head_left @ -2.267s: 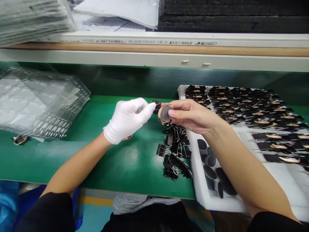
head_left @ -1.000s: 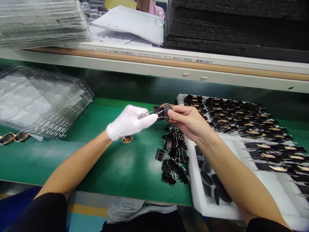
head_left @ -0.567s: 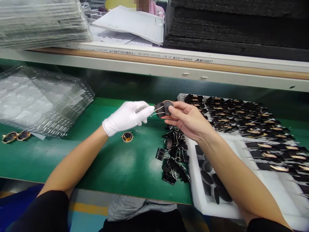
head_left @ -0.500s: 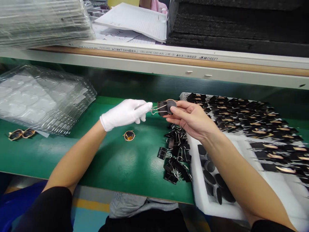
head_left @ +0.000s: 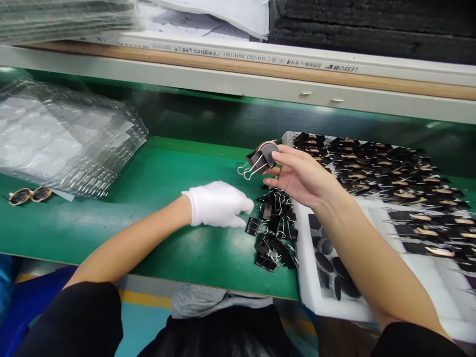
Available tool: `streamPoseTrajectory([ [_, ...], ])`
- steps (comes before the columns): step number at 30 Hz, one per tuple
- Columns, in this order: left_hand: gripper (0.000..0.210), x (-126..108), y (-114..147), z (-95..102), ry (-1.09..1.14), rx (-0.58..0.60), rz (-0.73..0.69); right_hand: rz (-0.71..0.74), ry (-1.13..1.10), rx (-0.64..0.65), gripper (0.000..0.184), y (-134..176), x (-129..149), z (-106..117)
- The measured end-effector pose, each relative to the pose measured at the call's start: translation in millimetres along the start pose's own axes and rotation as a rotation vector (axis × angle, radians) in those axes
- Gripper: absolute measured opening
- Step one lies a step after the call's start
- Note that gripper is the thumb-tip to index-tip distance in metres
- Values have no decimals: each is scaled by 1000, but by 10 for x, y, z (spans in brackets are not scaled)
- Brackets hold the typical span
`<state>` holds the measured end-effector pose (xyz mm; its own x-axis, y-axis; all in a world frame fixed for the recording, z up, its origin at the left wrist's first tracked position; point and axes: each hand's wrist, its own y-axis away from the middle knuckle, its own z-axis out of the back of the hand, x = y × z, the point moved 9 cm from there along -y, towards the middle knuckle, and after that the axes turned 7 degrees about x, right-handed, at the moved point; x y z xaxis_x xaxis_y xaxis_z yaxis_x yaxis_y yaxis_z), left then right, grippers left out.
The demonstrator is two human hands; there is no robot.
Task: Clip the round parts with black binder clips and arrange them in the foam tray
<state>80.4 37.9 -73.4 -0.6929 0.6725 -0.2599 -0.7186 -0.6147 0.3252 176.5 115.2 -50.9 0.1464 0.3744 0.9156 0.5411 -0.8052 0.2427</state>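
Observation:
My right hand [head_left: 303,173] is bare and pinches a round black pad [head_left: 268,152] against a gold-rimmed watch case, its edge showing above. A black binder clip [head_left: 256,161] is clamped on them, its wire handles pointing toward the lower left. My left hand [head_left: 219,204], in a white glove, is low over the green table, thumb and fingers apart. Its fingertips are just short of a single binder clip [head_left: 253,226] at the left edge of a pile of binder clips [head_left: 277,243]. Nothing shows between the gloved fingers.
A white foam tray [head_left: 307,292] on the right holds black round pads [head_left: 324,262] and rows of clipped watch cases [head_left: 383,166]. Clear plastic trays [head_left: 74,144] are stacked at left, with two gold-rimmed watch cases [head_left: 20,197] in front. A shelf edge [head_left: 208,74] crosses behind.
My left hand has let go of the clip's handles and moved down and right to the clip pile. My right hand keeps the clipped piece, now tilted. The loose watch case no longer shows.

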Motion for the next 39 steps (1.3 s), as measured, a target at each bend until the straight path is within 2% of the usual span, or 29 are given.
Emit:
streamPoseTrajectory([
  [4, 52, -309, -152, -196, -127, -203, 86, 1, 3, -3, 31, -3, -24, -8],
  [6, 47, -387, -201, -281, -146, -246, 86, -1, 12, -2, 32, -5, -38, -7],
  [9, 27, -407, -213, -294, -180, -220, 47, 0, 30, 1, 30, -13, -45, 5],
  [11, 19, -305, -157, -193, -195, -180, 67, 11, 37, 12, 28, -16, -27, 14],
  [14, 24, 22, 8, 89, -117, -150, 173, 68, 51, 25, 25, 1, 56, 28],
  [16, 32, 287, 153, 346, 28, -237, 270, 111, 94, 32, 24, 29, 111, 20],
  [19, 38, 569, 340, 637, 396, -467, 325, 107, 217, 127, 25, 66, 88, -104],
  [22, 37, 641, 383, 670, 730, -571, 297, 148, 305, 219, 24, 90, 46, -245],
  [24, 40, 623, 380, 650, 827, -591, 288, 228, 324, 200, 20, 99, 74, -260],
  [28, 50, 594, 410, 672, 770, -624, 322, 300, 344, 152, 22, 105, 115, -221],
  [34, 51, 571, 438, 734, 577, -668, 335, 280, 329, 128, 27, 94, 127, -179],
  [39, 45, 691, 494, 774, 654, -702, 310, 248, 317, 69, 31, 31, 121, -75],
])
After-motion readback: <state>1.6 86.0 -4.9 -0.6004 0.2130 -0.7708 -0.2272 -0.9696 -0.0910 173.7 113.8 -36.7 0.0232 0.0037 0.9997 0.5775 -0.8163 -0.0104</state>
